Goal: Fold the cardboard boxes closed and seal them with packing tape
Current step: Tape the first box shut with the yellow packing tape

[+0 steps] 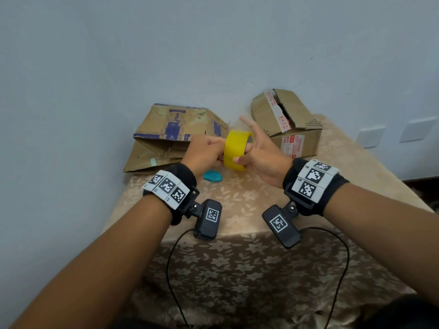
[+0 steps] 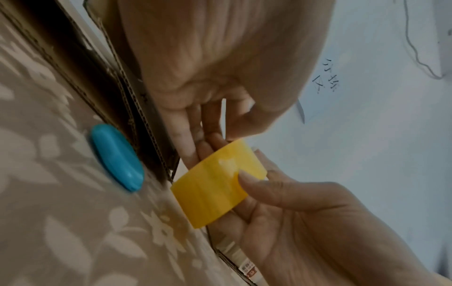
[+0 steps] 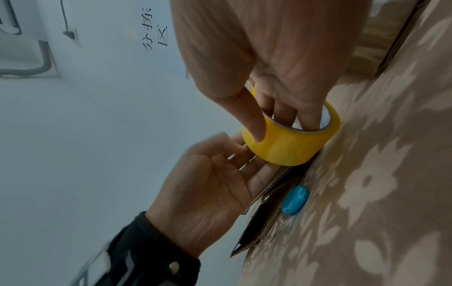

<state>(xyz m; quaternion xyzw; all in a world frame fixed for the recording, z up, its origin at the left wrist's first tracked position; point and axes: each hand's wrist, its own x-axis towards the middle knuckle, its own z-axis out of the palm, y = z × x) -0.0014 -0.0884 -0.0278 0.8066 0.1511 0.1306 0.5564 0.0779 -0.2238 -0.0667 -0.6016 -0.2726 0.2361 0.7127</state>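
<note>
Tape in my fingers: yellow roll of glossy, smooth plastic tape.
Boxes: brown matt corrugated cardboard boxes, edges rough.
Table cover: beige floral-patterned cloth, faintly sheened.
Small lump: blue smooth, shiny plastic oval.

- yellow tape roll: held above the table, axis roughly horizontal.
- left cardboard box: collapsed, blue print.
- right cardboard box: top flaps partly open.

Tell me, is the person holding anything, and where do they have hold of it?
The yellow tape roll: the right hand has fingers through its core, thumb on the outer band. The left hand touches its side.
</note>
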